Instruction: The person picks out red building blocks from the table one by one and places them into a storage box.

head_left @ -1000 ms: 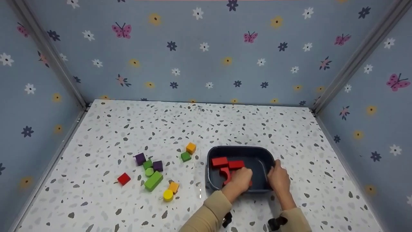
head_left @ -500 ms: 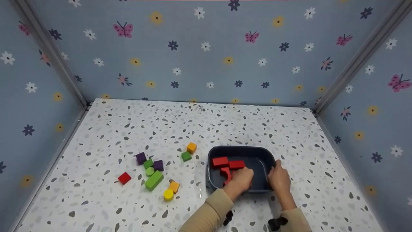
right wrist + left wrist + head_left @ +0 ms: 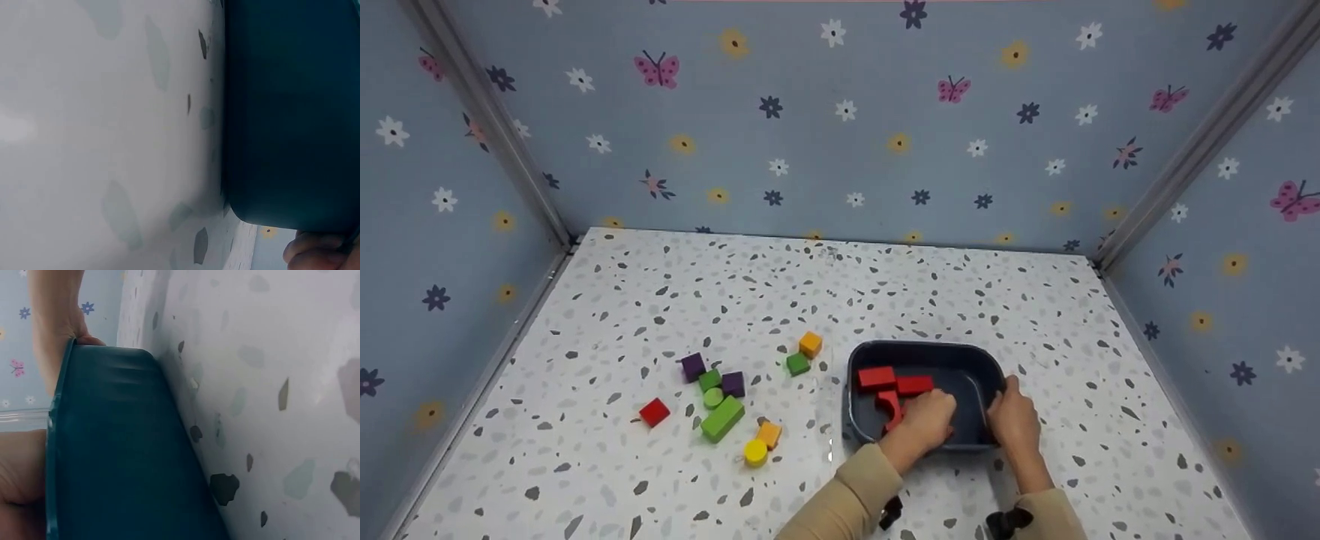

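A dark blue rectangular tub stands right of centre, its outer wall looking teal in the left wrist view. My left hand reaches in over the front rim, fingers curled down around a red block, mostly hidden under the hand. Beside it lie a red arch block and two red rectangular blocks, one at the left and another behind the hand. My right hand grips the tub's right end, with curled fingers at the rim in the right wrist view.
Left of the tub lie a red cube, purple cubes, a long green block, a yellow cylinder, an orange cube and several other small blocks. Flowered panels wall the speckled table at back and sides.
The head view has shifted slightly, so everything appears a little further right. Both hands keep their places at the tub, and the blocks lie as before.
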### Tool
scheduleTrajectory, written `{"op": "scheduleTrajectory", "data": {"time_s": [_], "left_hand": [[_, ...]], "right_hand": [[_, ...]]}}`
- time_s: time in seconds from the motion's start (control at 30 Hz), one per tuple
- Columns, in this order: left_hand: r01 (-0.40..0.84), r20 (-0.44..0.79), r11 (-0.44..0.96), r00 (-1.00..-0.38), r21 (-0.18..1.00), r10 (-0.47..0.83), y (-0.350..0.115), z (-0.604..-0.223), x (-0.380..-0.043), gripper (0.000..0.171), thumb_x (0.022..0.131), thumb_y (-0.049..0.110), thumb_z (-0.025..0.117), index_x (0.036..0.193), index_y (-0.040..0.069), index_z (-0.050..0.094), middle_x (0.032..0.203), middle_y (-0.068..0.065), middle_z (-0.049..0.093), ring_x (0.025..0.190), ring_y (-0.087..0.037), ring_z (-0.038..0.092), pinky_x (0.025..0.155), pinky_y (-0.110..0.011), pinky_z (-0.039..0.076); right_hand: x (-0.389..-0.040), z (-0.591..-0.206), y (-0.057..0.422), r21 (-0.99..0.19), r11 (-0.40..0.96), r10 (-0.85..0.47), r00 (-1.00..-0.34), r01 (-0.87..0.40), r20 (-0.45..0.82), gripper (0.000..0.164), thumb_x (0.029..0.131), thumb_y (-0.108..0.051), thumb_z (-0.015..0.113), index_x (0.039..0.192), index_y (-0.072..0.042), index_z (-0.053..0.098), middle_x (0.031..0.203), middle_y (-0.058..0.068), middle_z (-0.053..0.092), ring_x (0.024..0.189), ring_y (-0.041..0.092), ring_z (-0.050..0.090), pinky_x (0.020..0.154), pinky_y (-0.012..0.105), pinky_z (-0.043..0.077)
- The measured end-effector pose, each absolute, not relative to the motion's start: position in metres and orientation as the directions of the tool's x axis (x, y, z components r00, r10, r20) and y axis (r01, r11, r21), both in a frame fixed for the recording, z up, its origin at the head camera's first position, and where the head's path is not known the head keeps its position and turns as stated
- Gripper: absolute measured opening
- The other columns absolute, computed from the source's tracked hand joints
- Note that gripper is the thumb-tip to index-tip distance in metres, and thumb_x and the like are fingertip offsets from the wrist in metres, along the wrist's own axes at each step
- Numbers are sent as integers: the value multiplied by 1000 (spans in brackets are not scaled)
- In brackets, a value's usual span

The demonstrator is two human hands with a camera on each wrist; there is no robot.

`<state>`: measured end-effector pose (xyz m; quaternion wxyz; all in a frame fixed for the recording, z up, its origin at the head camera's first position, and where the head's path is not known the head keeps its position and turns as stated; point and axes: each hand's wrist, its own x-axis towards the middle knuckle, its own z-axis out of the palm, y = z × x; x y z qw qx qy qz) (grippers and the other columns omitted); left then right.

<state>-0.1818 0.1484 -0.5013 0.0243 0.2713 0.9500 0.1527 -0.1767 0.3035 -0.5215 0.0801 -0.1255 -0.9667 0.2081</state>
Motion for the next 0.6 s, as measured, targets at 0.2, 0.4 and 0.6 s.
{"op": "scheduleTrajectory", "data": {"time_s": [0.2, 0.4, 0.6], "left_hand": [[517, 137, 769, -852, 375, 506, 137, -491, -178, 12, 76, 17, 68, 70, 9, 61, 75, -3, 56, 68, -16, 57, 54, -27, 46], [505, 239, 783, -863, 364, 445, 124, -488, -173, 13, 76, 18, 68, 76, 8, 61, 75, -4, 56, 69, -18, 58, 55, -29, 47], [482, 306, 795, -870, 369, 385, 108, -487, -170, 14, 76, 18, 68, 81, 7, 61, 77, -3, 57, 70, -18, 59, 57, -29, 48]], "right_hand": [[-175, -522, 304, -429, 885, 261, -956, 182, 133, 25, 87, -6, 42, 109, 6, 41, 77, 29, 57, 63, 39, 57, 47, 46, 42], [-175, -522, 303, -428, 883, 266, -957, 195, 114, 25, 88, -6, 41, 110, 6, 41, 80, 29, 57, 65, 40, 57, 49, 46, 42], [-176, -521, 304, -433, 881, 265, -957, 192, 116, 24, 88, -6, 42, 109, 6, 41, 79, 29, 57, 64, 39, 57, 49, 46, 42]]}}
